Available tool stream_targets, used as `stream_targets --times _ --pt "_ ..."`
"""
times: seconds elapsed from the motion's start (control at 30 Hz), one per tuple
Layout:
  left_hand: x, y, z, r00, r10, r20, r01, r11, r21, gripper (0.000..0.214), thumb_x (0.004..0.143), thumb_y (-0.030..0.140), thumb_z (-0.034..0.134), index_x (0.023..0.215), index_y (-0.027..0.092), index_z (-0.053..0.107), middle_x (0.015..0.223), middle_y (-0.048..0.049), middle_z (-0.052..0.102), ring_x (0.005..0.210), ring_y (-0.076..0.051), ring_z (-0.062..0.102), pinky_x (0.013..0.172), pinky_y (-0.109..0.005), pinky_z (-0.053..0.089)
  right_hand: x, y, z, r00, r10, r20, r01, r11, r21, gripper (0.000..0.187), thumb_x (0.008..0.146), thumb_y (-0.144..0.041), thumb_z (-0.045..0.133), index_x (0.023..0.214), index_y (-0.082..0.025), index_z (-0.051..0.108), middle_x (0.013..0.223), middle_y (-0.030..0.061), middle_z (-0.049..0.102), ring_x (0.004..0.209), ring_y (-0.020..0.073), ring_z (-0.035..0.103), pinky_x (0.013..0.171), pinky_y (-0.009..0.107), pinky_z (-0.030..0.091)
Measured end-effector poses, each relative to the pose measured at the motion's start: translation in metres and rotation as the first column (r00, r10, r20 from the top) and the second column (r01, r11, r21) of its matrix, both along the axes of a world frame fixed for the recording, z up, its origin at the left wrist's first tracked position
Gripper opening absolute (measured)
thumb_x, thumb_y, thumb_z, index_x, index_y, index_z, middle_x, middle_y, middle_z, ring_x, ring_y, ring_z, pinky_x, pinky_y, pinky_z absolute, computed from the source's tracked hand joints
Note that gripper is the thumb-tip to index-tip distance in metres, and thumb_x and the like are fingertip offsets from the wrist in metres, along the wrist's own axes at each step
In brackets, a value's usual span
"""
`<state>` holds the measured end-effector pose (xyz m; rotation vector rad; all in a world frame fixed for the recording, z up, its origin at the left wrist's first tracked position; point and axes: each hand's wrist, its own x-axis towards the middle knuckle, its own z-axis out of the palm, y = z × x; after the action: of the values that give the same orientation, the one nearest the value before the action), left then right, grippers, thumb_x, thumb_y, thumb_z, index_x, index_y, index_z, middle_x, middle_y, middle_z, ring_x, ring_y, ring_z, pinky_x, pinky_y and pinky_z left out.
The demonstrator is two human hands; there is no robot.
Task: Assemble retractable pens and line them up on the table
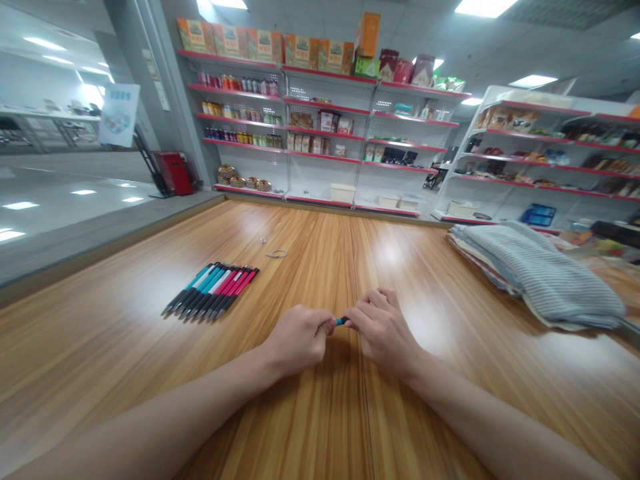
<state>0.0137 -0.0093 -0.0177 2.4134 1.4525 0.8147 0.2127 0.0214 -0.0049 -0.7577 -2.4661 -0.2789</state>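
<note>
My left hand [299, 337] and my right hand [381, 327] meet over the middle of the wooden table [150, 347]. Both are closed, pinching a small pen [342, 321] between them. Only a short blue and black piece of it shows between the fingertips. To the left lies a neat row of several pens [213, 291], teal ones on the left and pink ones on the right, all with black tips. Further back rest a thin wire spring [277, 253] and a tiny metal ring [263, 240].
A pile of folded cloths [540, 273], grey striped on top, lies at the table's right side. Shop shelves with red edges [320, 107] full of boxes and bottles line the back wall. A red trolley [173, 172] stands at the left.
</note>
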Motion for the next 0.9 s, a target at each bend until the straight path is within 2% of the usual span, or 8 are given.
stream_targets --times 0.23,0.4,0.57,0.9 --pt "-0.0002 0.0013 -0.0013 1.000 0.021 -0.012 -0.020 0.999 0.025 0.028 0.092 0.025 0.040 0.069 0.018 0.054 0.056 0.0012 0.054 0.049 -0.010 0.046 0.053 -0.023 0.029 0.0001 -0.0043 0.0044 0.998 -0.005 -0.066 0.003 1.000 -0.030 0.011 0.091 -0.019 0.051 0.092 -0.020 0.063 0.081 0.0049 0.063 0.087 0.0215 0.047 0.084 0.042 0.029" --pt "-0.0006 0.0011 -0.0018 0.999 0.027 -0.032 -0.026 0.999 0.038 0.028 0.093 0.028 0.040 0.070 0.018 0.053 0.058 0.0008 0.055 0.050 -0.010 0.048 0.053 -0.023 0.029 -0.0002 -0.0044 0.0061 0.996 0.011 -0.084 -0.017 0.997 -0.072 0.012 0.090 -0.021 0.053 0.095 -0.020 0.064 0.087 0.0057 0.062 0.090 0.0223 0.047 0.084 0.042 0.031" --pt "-0.0006 0.0003 -0.0022 0.998 0.013 -0.064 -0.012 1.000 0.016 0.027 0.093 0.029 0.039 0.073 0.019 0.054 0.061 -0.0007 0.059 0.056 -0.012 0.055 0.055 -0.023 0.032 -0.0004 -0.0014 0.0023 0.994 0.024 -0.109 -0.031 0.998 -0.061 0.011 0.090 -0.017 0.053 0.087 -0.018 0.063 0.090 0.0060 0.061 0.091 0.0214 0.048 0.084 0.041 0.033" --pt "-0.0002 0.0000 -0.0031 0.998 0.020 -0.060 -0.020 1.000 -0.002 0.025 0.093 0.027 0.039 0.076 0.020 0.056 0.061 0.0000 0.059 0.055 -0.011 0.053 0.056 -0.023 0.032 0.0005 -0.0011 0.0000 0.990 0.019 -0.137 -0.024 0.999 -0.032 0.011 0.089 -0.018 0.054 0.093 -0.019 0.065 0.105 0.0072 0.057 0.100 0.0225 0.047 0.088 0.041 0.036"
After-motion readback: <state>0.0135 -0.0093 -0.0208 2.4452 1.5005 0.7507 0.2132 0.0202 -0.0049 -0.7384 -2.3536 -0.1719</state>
